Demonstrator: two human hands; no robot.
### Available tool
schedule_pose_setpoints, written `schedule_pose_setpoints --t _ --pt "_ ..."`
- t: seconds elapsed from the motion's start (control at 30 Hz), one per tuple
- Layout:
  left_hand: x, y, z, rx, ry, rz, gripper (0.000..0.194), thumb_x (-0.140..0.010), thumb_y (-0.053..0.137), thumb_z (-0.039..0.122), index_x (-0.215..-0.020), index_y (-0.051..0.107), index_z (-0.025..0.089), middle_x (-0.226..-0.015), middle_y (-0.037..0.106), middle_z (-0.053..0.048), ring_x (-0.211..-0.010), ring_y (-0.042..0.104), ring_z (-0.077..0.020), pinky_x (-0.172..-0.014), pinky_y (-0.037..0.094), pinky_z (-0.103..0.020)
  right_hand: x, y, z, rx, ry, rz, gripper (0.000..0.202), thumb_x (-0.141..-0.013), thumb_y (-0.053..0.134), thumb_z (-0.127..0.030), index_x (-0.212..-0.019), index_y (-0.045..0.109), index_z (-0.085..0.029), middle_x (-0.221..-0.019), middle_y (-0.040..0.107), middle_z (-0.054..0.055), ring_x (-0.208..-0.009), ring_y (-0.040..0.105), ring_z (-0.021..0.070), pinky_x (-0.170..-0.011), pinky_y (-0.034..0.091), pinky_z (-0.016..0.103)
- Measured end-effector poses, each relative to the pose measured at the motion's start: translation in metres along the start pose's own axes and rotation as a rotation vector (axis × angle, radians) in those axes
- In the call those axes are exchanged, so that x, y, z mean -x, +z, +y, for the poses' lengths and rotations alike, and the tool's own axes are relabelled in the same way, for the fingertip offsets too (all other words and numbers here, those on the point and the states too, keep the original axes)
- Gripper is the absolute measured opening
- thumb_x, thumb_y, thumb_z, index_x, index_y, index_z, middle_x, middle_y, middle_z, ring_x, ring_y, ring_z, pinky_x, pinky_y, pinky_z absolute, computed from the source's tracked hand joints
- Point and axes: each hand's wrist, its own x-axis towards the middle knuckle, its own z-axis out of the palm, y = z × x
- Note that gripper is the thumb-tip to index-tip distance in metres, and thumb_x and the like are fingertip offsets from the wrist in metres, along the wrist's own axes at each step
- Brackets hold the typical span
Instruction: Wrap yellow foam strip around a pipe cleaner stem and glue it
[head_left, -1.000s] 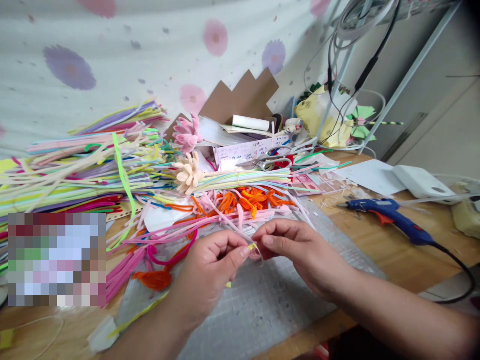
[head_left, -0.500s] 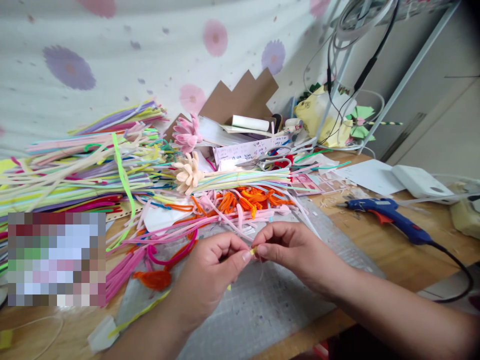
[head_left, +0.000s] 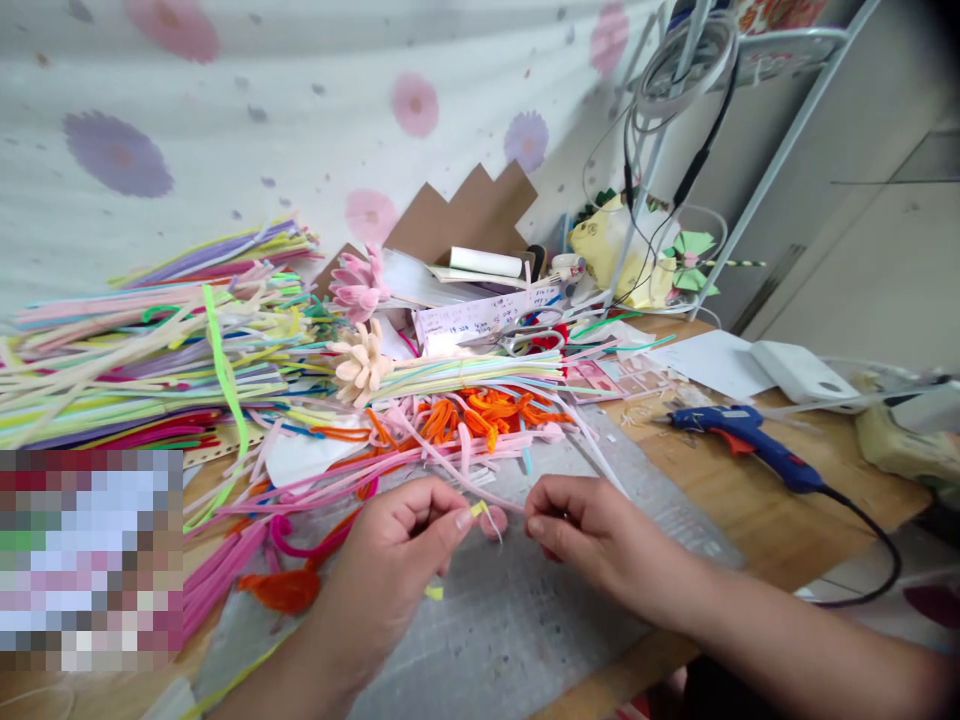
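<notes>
Right bare hand (head_left: 589, 522) is drawing away from left bare hand (head_left: 405, 540), whose fingers (head_left: 454, 524) are pinching a short, fuzzy yellow strip (head_left: 478, 509) just below frame centre; can't tell right grip; steady pinching is likely helping.

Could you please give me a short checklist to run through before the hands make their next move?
1. Left hand pinching the yellow piece: ok.
2. Right hand holding anything: cannot tell; its fingertips could hide something small.
3. Blue glue gun apart from both hands: ok, on the table to the right.
4. Glue gun hot: cannot tell.
5. Scissors lying apart from other items: not ok, among papers and pale stems.
6. Mat bare: not ok, an orange bundle lies there.
</notes>
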Motion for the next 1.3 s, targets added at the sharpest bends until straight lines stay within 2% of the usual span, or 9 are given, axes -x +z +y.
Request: schedule_pose_setpoints --t 0.23,0.43,0.8,0.9,1.0,1.07,1.13,1.2,1.3 --pt "-0.004 0.002 0.001 -0.022 -0.003 0.076 0.018 -0.080 0.059 0.032 -0.067 0.061 0.019 -0.052 0.045 0.006 -0.050 0.038 -0.0103 -0.048 0.028 -0.023 0.016 -0.005 -0.001 0.240 -0.109 -0.040 0.019 -0.079 0.043 -0.011 -0.062 0.045 -0.018 -0.058 0.045 -0.004 -0.056 0.042 0.0088 -0.054 0.032 0.019" --pt "-0.003 0.002 0.003 -0.032 -0.002 0.089 0.020 -0.081 0.058 0.032 -0.067 0.061 0.019 -0.054 0.046 0.006 -0.052 0.038 -0.0107 -0.049 0.029 -0.022 0.020 -0.006 -0.004 0.314 -0.189 -0.074 0.018 -0.072 0.044 -0.005 -0.060 0.043 -0.018 -0.058 0.044 -0.005 -0.055 0.041 0.0076 -0.053 0.032 0.017" --pt "-0.002 0.002 0.004 -0.018 0.005 0.105 0.019 -0.081 0.058 0.031 -0.067 0.060 0.019 -0.053 0.046 0.006 -0.052 0.038 -0.0104 -0.050 0.028 -0.023 0.022 -0.007 -0.007 0.172 -0.135 -0.167 0.017 -0.062 0.049 -0.002 -0.066 0.058 -0.015 -0.062 0.056 -0.003 -0.057 0.049 0.0086 -0.053 0.039 0.016" --pt "-0.003 0.001 0.004 0.003 0.007 0.120 0.018 -0.080 0.059 0.031 -0.067 0.060 0.018 -0.053 0.046 0.006 -0.051 0.038 -0.0100 -0.049 0.028 -0.022 0.021 -0.009 -0.007 0.148 -0.144 -0.171 0.024 -0.062 0.046 0.002 -0.071 0.062 -0.015 -0.068 0.061 -0.001 -0.062 0.055 0.0101 -0.059 0.043 0.018" --pt "-0.004 0.000 0.004 0.021 0.003 0.129 0.019 -0.080 0.059 0.031 -0.066 0.059 0.018 -0.051 0.046 0.007 -0.050 0.037 -0.0096 -0.048 0.027 -0.022 0.019 -0.012 -0.007 0.110 -0.212 -0.194 0.032 -0.060 0.041 0.009 -0.066 0.061 -0.015 -0.071 0.060 -0.001 -0.071 0.058 0.0103 -0.068 0.044 0.019" --pt "-0.003 0.001 0.005 0.023 0.010 0.132 0.019 -0.080 0.058 0.030 -0.065 0.059 0.018 -0.051 0.046 0.007 -0.050 0.037 -0.0096 -0.048 0.027 -0.022 0.016 -0.012 -0.008 0.073 -0.236 -0.155 0.032 -0.062 0.041 0.011 -0.064 0.061 -0.015 -0.074 0.060 0.000 -0.075 0.058 0.0109 -0.071 0.045 0.021" --pt "-0.002 0.002 0.007 0.020 0.012 0.135 0.018 -0.079 0.059 0.029 -0.065 0.060 0.018 -0.051 0.047 0.006 -0.050 0.038 -0.0098 -0.048 0.028 -0.022 0.011 -0.011 -0.010 0.034 -0.222 -0.084 0.025 -0.071 0.048 0.005 -0.073 0.063 -0.015 -0.081 0.062 0.003 -0.077 0.058 0.0130 -0.072 0.046 0.024" --pt "0.000 0.004 0.008 0.017 -0.003 0.135 0.017 -0.078 0.059 0.028 -0.064 0.060 0.018 -0.049 0.046 0.006 -0.048 0.038 -0.0100 -0.048 0.029 -0.022 0.006 -0.008 -0.011 -0.005 -0.197 -0.043 0.013 -0.079 0.056 -0.008 -0.086 0.065 -0.015 -0.088 0.063 0.006 -0.079 0.058 0.0156 -0.073 0.047 0.028" --pt "0.002 0.007 0.011 -0.016 -0.020 0.122 0.016 -0.076 0.059 0.028 -0.063 0.060 0.019 -0.048 0.045 0.006 -0.047 0.039 -0.0108 -0.047 0.029 -0.023 -0.003 -0.001 -0.012 -0.033 -0.176 -0.004 0.012 -0.082 0.060 -0.019 -0.092 0.065 -0.015 -0.087 0.063 0.007 -0.078 0.058 0.0167 -0.070 0.047 0.029"
